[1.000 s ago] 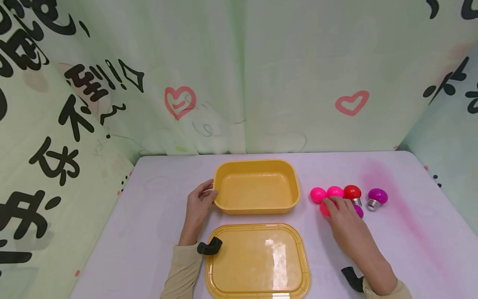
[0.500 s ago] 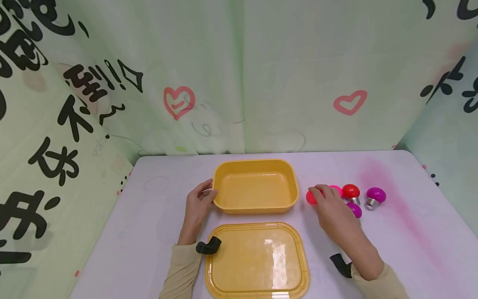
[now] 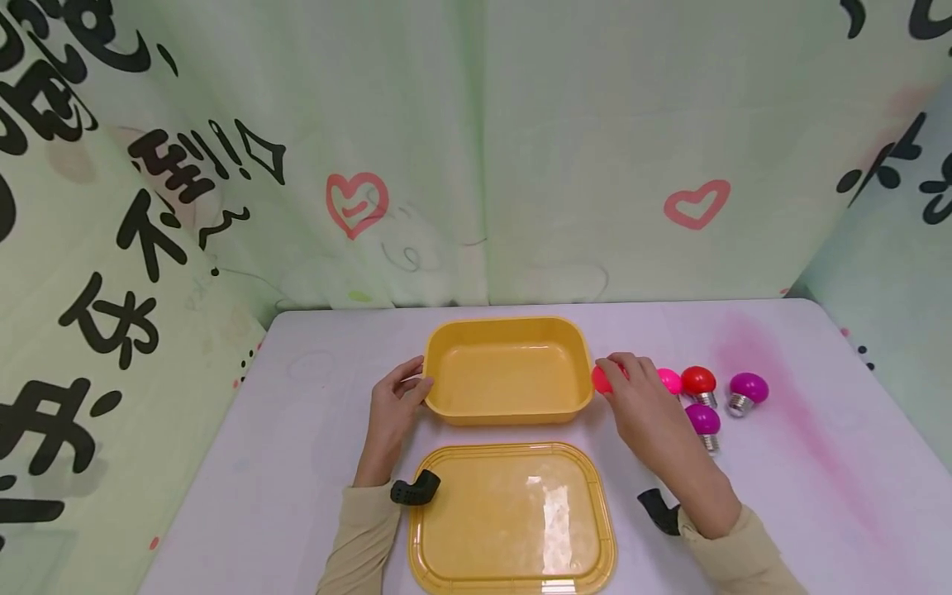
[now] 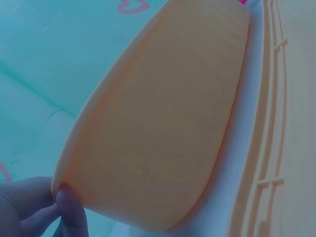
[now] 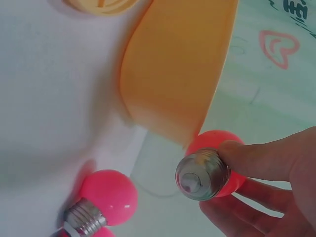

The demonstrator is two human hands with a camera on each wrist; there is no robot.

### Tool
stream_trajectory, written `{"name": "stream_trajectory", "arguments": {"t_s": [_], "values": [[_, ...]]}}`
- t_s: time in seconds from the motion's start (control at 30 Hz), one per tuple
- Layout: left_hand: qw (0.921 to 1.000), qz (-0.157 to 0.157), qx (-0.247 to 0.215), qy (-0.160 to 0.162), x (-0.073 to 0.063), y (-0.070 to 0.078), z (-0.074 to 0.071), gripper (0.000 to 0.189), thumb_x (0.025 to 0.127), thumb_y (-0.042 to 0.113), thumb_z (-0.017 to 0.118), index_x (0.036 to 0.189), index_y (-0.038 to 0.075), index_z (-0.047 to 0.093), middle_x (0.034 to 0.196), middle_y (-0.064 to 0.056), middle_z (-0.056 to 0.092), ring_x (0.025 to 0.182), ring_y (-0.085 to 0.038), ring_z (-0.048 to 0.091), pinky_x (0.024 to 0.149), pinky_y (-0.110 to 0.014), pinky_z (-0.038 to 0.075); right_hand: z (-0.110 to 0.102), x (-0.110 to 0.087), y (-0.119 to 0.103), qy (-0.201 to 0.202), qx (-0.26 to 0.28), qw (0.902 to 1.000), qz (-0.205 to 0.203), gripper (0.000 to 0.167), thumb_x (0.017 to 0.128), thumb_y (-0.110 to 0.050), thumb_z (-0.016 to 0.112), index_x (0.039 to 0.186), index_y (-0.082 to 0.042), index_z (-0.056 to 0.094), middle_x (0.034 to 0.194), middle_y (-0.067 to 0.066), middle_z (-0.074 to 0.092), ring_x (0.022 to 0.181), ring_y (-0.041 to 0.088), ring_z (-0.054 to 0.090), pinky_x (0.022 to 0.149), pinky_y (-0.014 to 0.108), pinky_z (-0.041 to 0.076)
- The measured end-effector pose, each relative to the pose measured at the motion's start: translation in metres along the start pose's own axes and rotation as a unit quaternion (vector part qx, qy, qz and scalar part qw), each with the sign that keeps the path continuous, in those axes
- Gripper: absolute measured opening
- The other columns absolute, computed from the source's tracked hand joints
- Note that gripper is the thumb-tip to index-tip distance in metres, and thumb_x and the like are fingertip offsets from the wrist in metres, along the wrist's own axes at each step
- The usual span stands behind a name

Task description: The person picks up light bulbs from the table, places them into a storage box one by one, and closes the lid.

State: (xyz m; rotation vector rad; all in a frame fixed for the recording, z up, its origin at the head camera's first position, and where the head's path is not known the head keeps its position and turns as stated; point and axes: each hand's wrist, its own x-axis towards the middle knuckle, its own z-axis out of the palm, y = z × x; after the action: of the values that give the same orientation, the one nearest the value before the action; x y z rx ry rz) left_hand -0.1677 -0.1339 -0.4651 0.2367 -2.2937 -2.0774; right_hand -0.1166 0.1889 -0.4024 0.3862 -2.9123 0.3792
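Head view: A yellow box (image 3: 511, 419) sits on the white counter (image 3: 312, 463), its open side up. A flat yellow lid (image 3: 513, 521) lies in front of it, on the person's side. The left hand (image 3: 397, 413) grips the box at its left end. The right hand (image 3: 654, 413) is positioned at the opposite end and holds a coral-red bulb (image 3: 602, 380), located just beside the right wall of the box. To the right of this hand lie a pink bulb (image 3: 670, 380), a red bulb (image 3: 699, 380), a purple bulb (image 3: 702, 419) nearer the person, and a second purple bulb (image 3: 749, 387) at the outer right. Both sleeves are beige; a black fitting (image 3: 416, 489) is located at the left cuff. A pale green cloth (image 3: 580, 124) printed with hearts and black characters hangs behind the counter.

Left wrist view: The thumb and fingers of the left hand pinch the box rim from both sides. The ridged edge of the lid runs alongside, apart from the box.

Right wrist view: The right hand pinches the coral-red bulb between thumb and fingers, metal base toward the camera. The bulb overlaps the box edge from this angle; contact cannot be determined. A pink bulb with a threaded base lies below, well apart from the box.
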Motion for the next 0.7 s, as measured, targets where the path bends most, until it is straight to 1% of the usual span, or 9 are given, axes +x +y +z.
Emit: {"name": "stream_trajectory", "arguments": {"t_s": [0.1, 0.13, 0.23, 0.43, 0.57, 0.7], "values": [[1.0000, -0.004, 0.005, 0.003, 0.000, 0.000, 0.000, 0.043, 0.093, 0.008, 0.068, 0.135, 0.007, 0.060, 0.131, -0.014, 0.060, 0.109, -0.025, 0.058, 0.072, -0.014, 0.053, 0.000, 0.004, -0.002, 0.004, -0.002, 1.0000, -0.003, 0.059, 0.079, -0.001, 0.080, 0.133, 0.001, 0.055, 0.131, 0.023, 0.052, 0.122, 0.040, 0.047, 0.082, 0.050, 0.058], [1.0000, -0.002, 0.007, 0.005, 0.002, -0.005, 0.000, 0.042, 0.093, 0.009, 0.068, 0.135, 0.009, 0.061, 0.130, -0.013, 0.060, 0.108, -0.024, 0.058, 0.072, -0.015, 0.053, 0.000, 0.005, -0.002, 0.006, -0.001, 1.0000, -0.004, 0.058, 0.080, -0.001, 0.080, 0.132, 0.002, 0.055, 0.130, 0.022, 0.053, 0.122, 0.039, 0.048, 0.083, 0.049, 0.058], [0.9998, -0.006, 0.014, 0.011, 0.002, -0.004, 0.001, 0.041, 0.093, 0.009, 0.068, 0.134, 0.011, 0.062, 0.129, -0.010, 0.061, 0.107, -0.023, 0.059, 0.072, -0.015, 0.053, 0.000, 0.010, -0.004, 0.007, 0.001, 1.0000, -0.006, 0.056, 0.081, -0.001, 0.078, 0.132, 0.002, 0.055, 0.130, 0.022, 0.053, 0.121, 0.039, 0.048, 0.083, 0.049, 0.058], [0.9998, -0.008, 0.015, 0.010, 0.004, -0.003, 0.002, 0.042, 0.093, 0.010, 0.068, 0.135, 0.010, 0.061, 0.130, -0.011, 0.061, 0.108, -0.023, 0.059, 0.073, -0.015, 0.053, 0.000, 0.021, -0.009, -0.002, 0.020, 0.9998, -0.004, 0.054, 0.084, -0.003, 0.076, 0.134, 0.002, 0.054, 0.133, 0.022, 0.052, 0.124, 0.039, 0.046, 0.087, 0.048, 0.057], [0.9999, -0.007, 0.012, 0.006, 0.004, -0.002, 0.002, 0.042, 0.093, 0.011, 0.068, 0.135, 0.009, 0.061, 0.130, -0.012, 0.060, 0.108, -0.023, 0.058, 0.072, -0.015, 0.052, 0.002, 0.027, -0.012, 0.001, 0.031, 0.9995, -0.009, 0.052, 0.086, -0.003, 0.074, 0.133, 0.003, 0.054, 0.133, 0.022, 0.052, 0.125, 0.039, 0.046, 0.091, 0.048, 0.055], [0.9999, -0.007, 0.014, 0.007, 0.003, -0.002, 0.000, 0.043, 0.093, 0.011, 0.069, 0.135, 0.008, 0.061, 0.131, -0.014, 0.060, 0.109, -0.025, 0.058, 0.071, -0.014, 0.052, 0.007, 0.032, -0.016, 0.003, 0.047, 0.9987, -0.020, 0.049, 0.087, -0.002, 0.072, 0.132, 0.003, 0.054, 0.131, 0.022, 0.052, 0.124, 0.038, 0.047, 0.090, 0.047, 0.056]]}}
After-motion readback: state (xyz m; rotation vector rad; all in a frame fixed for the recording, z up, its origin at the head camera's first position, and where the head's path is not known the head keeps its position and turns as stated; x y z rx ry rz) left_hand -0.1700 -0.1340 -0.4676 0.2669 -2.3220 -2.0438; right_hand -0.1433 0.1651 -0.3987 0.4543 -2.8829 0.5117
